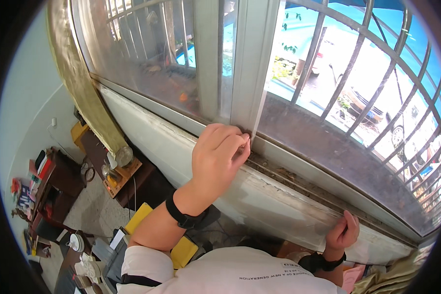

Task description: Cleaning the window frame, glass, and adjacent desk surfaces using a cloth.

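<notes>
The pale-framed sliding sash (252, 73) stands in a dirt-littered track (279, 171) above a stained white sill (264, 196), left hand (216, 156) curled at its edge (grip indeterminable), right hand (341, 233) half-open, brown desk (143, 186) leftward.

The pale window frame (250, 63) stands upright over a grimy, dirt-lined sill track (299, 182).

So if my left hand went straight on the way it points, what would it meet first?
Your left hand would likely meet the upright white window frame; depth is unclear, and they may touch.
</notes>
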